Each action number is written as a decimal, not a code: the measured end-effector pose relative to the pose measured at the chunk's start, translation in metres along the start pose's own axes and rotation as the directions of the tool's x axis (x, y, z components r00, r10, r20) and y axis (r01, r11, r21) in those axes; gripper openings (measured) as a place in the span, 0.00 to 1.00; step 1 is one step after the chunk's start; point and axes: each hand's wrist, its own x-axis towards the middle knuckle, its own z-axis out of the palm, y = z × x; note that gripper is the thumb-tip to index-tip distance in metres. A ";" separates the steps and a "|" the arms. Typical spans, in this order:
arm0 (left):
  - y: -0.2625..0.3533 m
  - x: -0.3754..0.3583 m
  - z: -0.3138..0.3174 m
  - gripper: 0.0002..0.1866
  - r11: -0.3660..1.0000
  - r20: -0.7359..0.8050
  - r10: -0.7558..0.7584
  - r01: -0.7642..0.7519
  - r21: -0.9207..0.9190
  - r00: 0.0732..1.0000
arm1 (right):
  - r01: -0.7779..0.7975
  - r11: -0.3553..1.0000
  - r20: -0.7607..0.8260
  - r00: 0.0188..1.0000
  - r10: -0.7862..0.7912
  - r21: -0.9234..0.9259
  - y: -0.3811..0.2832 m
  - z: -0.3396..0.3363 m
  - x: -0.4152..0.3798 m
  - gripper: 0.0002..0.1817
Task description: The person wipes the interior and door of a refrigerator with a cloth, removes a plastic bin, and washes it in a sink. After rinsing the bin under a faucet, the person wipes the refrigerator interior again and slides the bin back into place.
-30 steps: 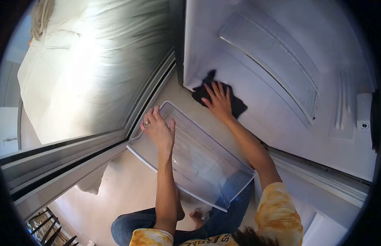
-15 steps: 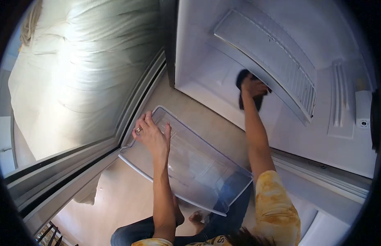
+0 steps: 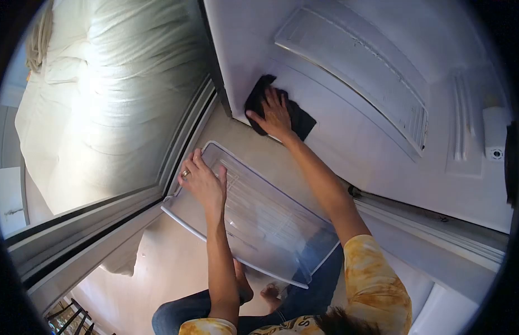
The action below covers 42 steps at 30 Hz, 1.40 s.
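Observation:
My left hand (image 3: 203, 181), with a ring on one finger, grips the upper left edge of a clear plastic drawer (image 3: 270, 209). The drawer leans tilted over my lap, its pale rim toward me. Inside the open white refrigerator (image 3: 349, 151), my right hand (image 3: 277, 115) presses a crumpled black cloth (image 3: 301, 120) against the inner surface near the left front edge. Its fingers are spread over the cloth, and part of the cloth is hidden beneath them. A wire-and-clear shelf (image 3: 354, 72) sits farther in, above the cloth.
The open refrigerator door frame (image 3: 103, 223) with its dark seal runs along the left. Behind it is a large pale fabric cover (image 3: 103, 111). A ribbed rail (image 3: 460, 123) and a white fitting (image 3: 495, 137) are on the right inner wall. Dark specks mark the sill (image 3: 438, 218).
My right hand has slid the black cloth left and toward the front edge of the refrigerator, its fingers now spread flatter. My left hand and the drawer have barely moved.

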 end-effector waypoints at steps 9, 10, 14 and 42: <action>-0.004 -0.002 0.003 0.36 1.000 -0.051 0.014 -0.015 -0.019 0.999 | 0.123 0.980 -0.003 0.992 -0.124 0.156 -0.014 -0.004 -0.024 0.24; -0.004 -0.003 0.003 0.35 1.000 -0.066 0.009 -0.010 -0.023 0.998 | 0.128 0.962 -0.046 0.992 -0.120 0.242 -0.014 -0.003 -0.023 0.21; -0.014 -0.014 0.004 0.30 0.994 -0.106 -0.100 0.096 -0.045 0.989 | -0.132 0.712 0.023 0.987 0.162 0.690 -0.014 0.001 -0.025 0.14; -0.048 -0.040 -0.009 0.22 0.970 -0.344 -0.242 0.233 -0.068 0.907 | -0.054 0.939 0.018 0.999 0.051 0.341 -0.086 0.072 0.034 0.33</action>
